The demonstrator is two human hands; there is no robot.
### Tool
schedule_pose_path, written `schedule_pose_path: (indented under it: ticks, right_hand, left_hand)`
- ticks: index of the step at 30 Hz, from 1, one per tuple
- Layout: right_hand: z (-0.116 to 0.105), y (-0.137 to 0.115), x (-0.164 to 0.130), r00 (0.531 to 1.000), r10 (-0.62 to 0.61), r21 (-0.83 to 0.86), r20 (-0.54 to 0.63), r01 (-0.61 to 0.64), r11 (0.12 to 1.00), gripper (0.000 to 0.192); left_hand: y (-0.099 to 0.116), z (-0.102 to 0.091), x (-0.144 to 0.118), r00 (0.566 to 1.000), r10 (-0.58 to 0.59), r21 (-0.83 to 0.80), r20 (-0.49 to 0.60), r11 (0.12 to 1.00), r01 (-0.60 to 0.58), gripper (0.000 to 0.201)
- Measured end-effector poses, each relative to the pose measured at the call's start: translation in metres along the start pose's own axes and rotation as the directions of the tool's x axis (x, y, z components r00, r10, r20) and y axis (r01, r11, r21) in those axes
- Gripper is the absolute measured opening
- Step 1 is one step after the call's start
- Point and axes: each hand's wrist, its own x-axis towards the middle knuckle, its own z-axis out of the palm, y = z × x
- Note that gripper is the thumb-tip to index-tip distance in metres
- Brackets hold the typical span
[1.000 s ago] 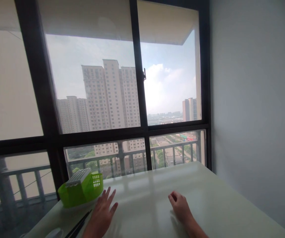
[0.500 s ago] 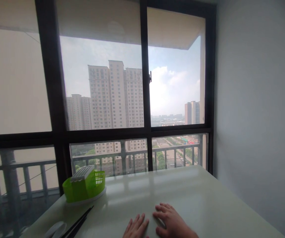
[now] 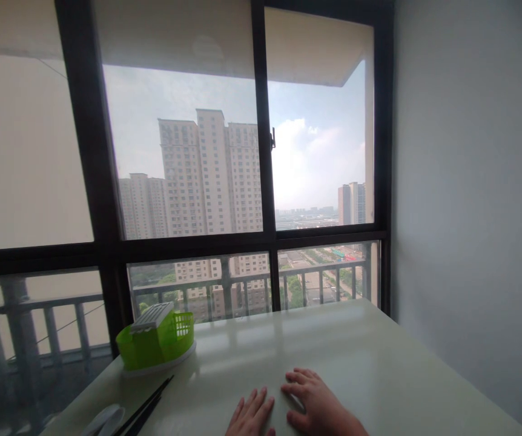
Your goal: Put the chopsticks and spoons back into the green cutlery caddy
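At the near edge of the desk (image 3: 361, 357), both hands lie flat on the pale top, side by side and close together: the left hand (image 3: 249, 418) with fingers spread loosely, the right hand (image 3: 318, 409) just beside it with fingers stretched forward and slightly curled. Each grip is open and has hold of nothing. Towards the left far corner stands a green basket (image 3: 158, 339) on a whitish tray, well apart from the hands. Along the left edge lie dark chopsticks (image 3: 145, 410), and next to them a pale spoon-like thing (image 3: 104, 421), partly cut off by the frame. The chopsticks are the things nearest the left hand, and they lie close to the desk's edge, so a careless sideways sweep of that hand could, in my judgement, knock them or the spoon-like thing off onto the floor. Compared with half a second ago, the hands lie in nearly the same place, a touch lower in view, and the basket and chopsticks have not moved.
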Motion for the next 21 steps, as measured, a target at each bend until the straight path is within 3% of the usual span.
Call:
schedule_pose_path:
  ticks: [11, 14, 17, 19, 21]
  right_hand:
    - [-0.009, -0.006, -0.002, 0.998, 0.015, 0.016, 0.056, -0.015, 1.0, 0.064]
    - [-0.008, -0.001, 0.0, 0.999, 0.031, 0.035, -0.035, -0.03, 0.999, 0.052]
    - [-0.009, 0.011, 0.003, 0.961, 0.132, 0.086, -0.244, -0.114, 0.99, 0.025]
    - [-0.009, 0.02, 0.005, 0.903, 0.25, 0.131, -0.35, -0.217, 0.967, 0.03]
    - [-0.009, 0.025, 0.007, 0.853, 0.341, 0.171, -0.396, -0.296, 0.94, 0.035]
  left_hand:
    - [0.007, -0.004, -0.003, 1.0, -0.008, -0.009, 0.019, 1.0, 0.008, 0.06]
    - [0.004, -0.012, -0.008, 1.0, -0.029, -0.024, 0.006, 0.999, 0.029, 0.067]
    - [-0.023, -0.036, -0.025, 0.979, -0.19, 0.041, -0.073, 0.98, 0.193, 0.069]
    - [-0.06, -0.059, -0.045, 0.92, -0.345, 0.14, -0.187, 0.918, 0.372, 0.064]
    - [-0.107, -0.081, -0.069, 0.833, -0.466, 0.243, -0.298, 0.807, 0.538, 0.06]
